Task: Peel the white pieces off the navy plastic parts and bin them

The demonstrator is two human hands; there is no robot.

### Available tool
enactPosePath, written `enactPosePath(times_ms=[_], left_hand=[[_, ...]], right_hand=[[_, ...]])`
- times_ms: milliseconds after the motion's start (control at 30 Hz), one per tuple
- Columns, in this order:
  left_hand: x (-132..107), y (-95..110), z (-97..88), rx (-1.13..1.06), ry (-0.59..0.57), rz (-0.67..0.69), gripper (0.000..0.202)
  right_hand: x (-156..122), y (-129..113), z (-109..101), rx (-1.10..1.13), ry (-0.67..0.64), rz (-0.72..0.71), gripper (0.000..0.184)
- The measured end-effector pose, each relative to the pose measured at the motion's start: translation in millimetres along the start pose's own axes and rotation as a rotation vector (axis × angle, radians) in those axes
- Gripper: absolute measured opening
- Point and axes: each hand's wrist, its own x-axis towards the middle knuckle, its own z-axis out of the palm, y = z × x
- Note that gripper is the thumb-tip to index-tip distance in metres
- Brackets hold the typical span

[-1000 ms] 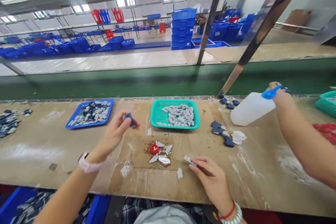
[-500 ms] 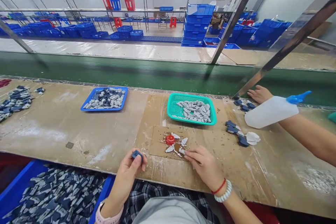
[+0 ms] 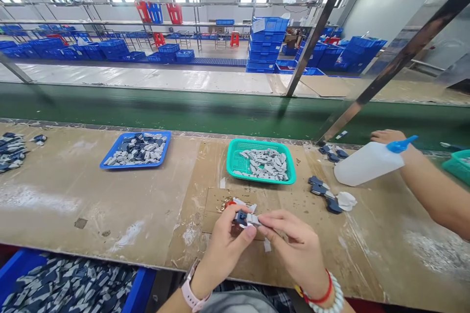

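My left hand (image 3: 222,249) grips a small dark blue plastic piece (image 3: 240,217) between thumb and fingers. A light grey plastic piece (image 3: 252,220) is pinched in my right hand (image 3: 293,244). The two pieces meet end to end; whether they are fixed together I cannot tell. Just behind my hands lies a cardboard pad (image 3: 210,217), wet with a shiny liquid. On it are a round red object (image 3: 229,203), partly hidden by my left fingers, and a few loose grey pieces (image 3: 239,201).
A teal basket (image 3: 261,181) holds grey pieces; a blue tray (image 3: 134,165) holds mixed ones. At lower left a blue bin (image 3: 142,283) is full of parts. To the right are a white squeeze bottle (image 3: 362,165), dark pieces (image 3: 318,187) and a co-worker's arm (image 3: 429,181).
My right hand has lifted a grey piece off the cardboard. My left hand has moved right with the dark blue piece, and the pieces now touch. The co-worker's hand has shifted farther over the green belt.
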Motion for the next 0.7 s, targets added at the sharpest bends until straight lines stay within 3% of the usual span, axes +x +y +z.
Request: enactPosePath(times_ms=[133, 300, 433, 500, 533, 633, 700], left_hand=[[0.4, 3.0, 6.0, 0.025, 0.020, 0.045, 0.025], [-1.2, 1.2, 16.7, 0.135, 0.141, 0.043, 0.022], [-5.3, -6.1, 14.1, 0.217, 0.159, 0.037, 0.022], [-16.4, -10.8, -3.5, 0.222, 0.229, -0.011, 0.025], [-26.0, -13.2, -18.1, 0.220, 0.328, -0.048, 0.026], [-69.5, -18.6, -79.8, 0.258, 0.818, -0.195, 0.026], [-102.4, -17.7, -123.7, 0.422, 1.081, -0.329, 0.023]], right_hand=[[1.3, -4.5, 2.3, -0.065, -0.028, -0.140, 0.018], [-6.0, -5.1, 10.2, -0.261, -0.058, -0.257, 0.025], [-13.9, -6.7, 13.8, -0.366, -0.238, -0.327, 0.029], [-9.6, -3.6, 8.4, -0.343, -0.370, -0.316, 0.027], [-3.2, 0.0, 3.3, -0.327, -0.420, -0.301, 0.026], [35.7, 20.4, -17.6, -0.362, -0.427, -0.270, 0.022], [73.6, 40.7, -29.1, -0.465, -0.328, -0.269, 0.021]])
